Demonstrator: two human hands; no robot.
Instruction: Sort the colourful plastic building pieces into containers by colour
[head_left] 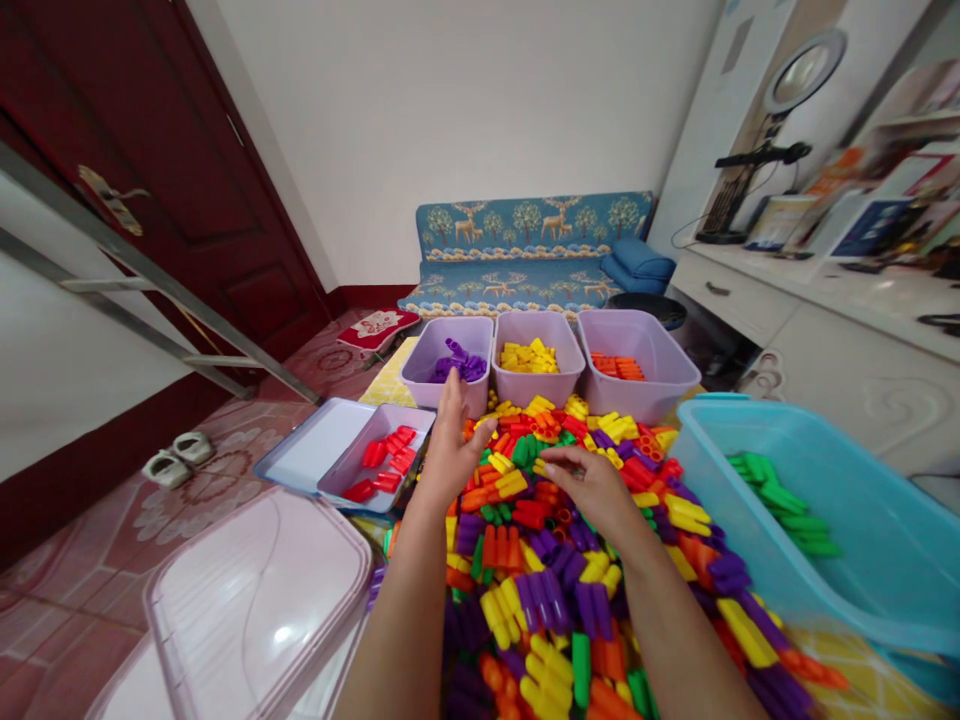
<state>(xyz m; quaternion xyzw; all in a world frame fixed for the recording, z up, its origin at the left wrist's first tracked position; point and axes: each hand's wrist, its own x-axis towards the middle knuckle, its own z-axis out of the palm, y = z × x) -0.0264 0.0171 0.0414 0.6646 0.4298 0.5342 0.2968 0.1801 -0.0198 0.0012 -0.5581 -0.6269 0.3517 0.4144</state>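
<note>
A heap of plastic building pieces (555, 560) in red, orange, yellow, green and purple covers the surface before me. My left hand (450, 450) hovers over the heap's far left edge, fingers stretched out and apart, nothing in it, pointing toward the tub of purple pieces (448, 362). My right hand (592, 485) lies palm down on the heap, fingers curled leftward and pinching at a yellow piece (541, 466). Behind the heap stand a tub of yellow pieces (537, 360) and a tub of orange pieces (634, 368). A shallow tray (379, 462) to the left holds red pieces.
A large blue basin (847, 540) with green pieces sits at the right. A translucent pink lid (255, 600) lies at the lower left. A patterned sofa (525, 250), a white cabinet (825, 320), a dark red door (187, 200) and slippers (178, 455) surround the work area.
</note>
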